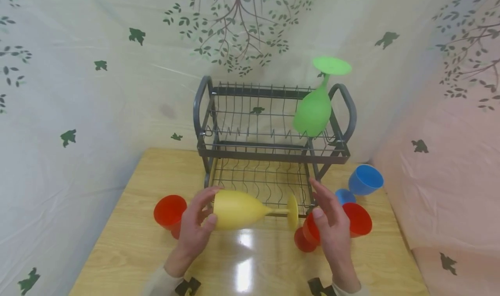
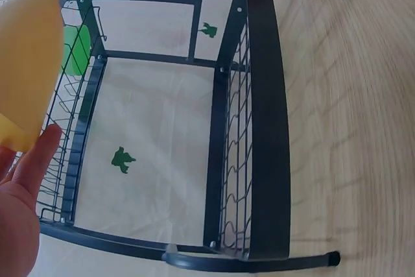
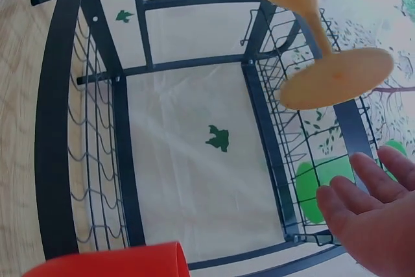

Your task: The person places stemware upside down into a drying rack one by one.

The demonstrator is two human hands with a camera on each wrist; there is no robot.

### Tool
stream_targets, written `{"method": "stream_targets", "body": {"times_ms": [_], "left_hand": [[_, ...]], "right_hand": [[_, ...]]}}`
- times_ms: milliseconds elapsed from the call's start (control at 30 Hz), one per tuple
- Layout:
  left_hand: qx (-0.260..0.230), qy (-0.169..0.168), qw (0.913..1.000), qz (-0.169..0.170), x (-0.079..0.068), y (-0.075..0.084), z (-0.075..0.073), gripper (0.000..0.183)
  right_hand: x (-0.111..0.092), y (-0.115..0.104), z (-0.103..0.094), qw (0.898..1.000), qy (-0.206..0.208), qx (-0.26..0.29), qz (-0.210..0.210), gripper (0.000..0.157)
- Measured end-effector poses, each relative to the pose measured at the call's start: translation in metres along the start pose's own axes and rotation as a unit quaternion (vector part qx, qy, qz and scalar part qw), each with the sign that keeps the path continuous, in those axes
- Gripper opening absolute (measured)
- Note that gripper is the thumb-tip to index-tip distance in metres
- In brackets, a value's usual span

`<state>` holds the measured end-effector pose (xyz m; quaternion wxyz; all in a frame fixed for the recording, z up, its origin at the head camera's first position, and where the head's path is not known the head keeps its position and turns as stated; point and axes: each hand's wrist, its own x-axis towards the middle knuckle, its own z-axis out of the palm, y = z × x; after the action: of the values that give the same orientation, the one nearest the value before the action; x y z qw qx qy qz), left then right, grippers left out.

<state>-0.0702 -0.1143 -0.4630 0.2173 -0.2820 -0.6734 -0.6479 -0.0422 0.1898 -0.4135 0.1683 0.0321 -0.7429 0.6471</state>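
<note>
A yellow plastic goblet [image 1: 238, 210] lies sideways in the air in front of the dish rack, its foot toward the right. My left hand [image 1: 196, 222] grips it by the rim end of the bowl, thumb in front and fingers behind. My right hand [image 1: 333, 231] is held up beside the goblet's foot, fingers apart from it and holding nothing. In the right wrist view that hand [image 3: 373, 209] stays clear of the goblet's foot [image 3: 337, 77]. A green goblet [image 1: 314, 111] leans upside down at the right end of the black two-tier dish rack [image 1: 273, 156].
A red goblet [image 1: 170, 212] stands left of my left hand. Around my right hand are red goblets [image 1: 357, 220], partly hidden by it. A blue goblet [image 1: 365, 181] stands behind them, at the rack's right. Patterned cloth [image 1: 117, 105] hangs behind and at both sides of the wooden table [image 1: 129, 239].
</note>
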Motion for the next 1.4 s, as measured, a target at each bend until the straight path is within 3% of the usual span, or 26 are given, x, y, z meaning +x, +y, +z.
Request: {"method": "stream_targets", "body": {"times_ms": [133,333,700,1167,1400], "left_hand": [[-0.036,0.022,0.9991,-0.009,0.000,0.000,0.002,0.042],[-0.043,0.062,0.9957,-0.053,0.000,0.004,0.005,0.040],[-0.051,0.108,0.9905,-0.068,0.001,0.006,0.010,0.041],[-0.072,0.118,0.9845,-0.107,0.006,0.012,0.021,0.046],[-0.076,0.128,0.9839,-0.098,0.008,0.016,0.026,0.045]], "right_hand": [[0.001,-0.001,0.004,1.000,-0.012,0.016,-0.005,0.048],[0.001,0.004,0.008,0.999,-0.035,0.024,-0.007,0.051],[-0.003,0.013,0.022,0.997,-0.058,0.041,-0.020,0.056],[-0.004,0.020,0.037,0.996,-0.056,0.069,-0.015,0.055],[-0.007,0.019,0.046,0.995,-0.063,0.077,0.005,0.055]]}}
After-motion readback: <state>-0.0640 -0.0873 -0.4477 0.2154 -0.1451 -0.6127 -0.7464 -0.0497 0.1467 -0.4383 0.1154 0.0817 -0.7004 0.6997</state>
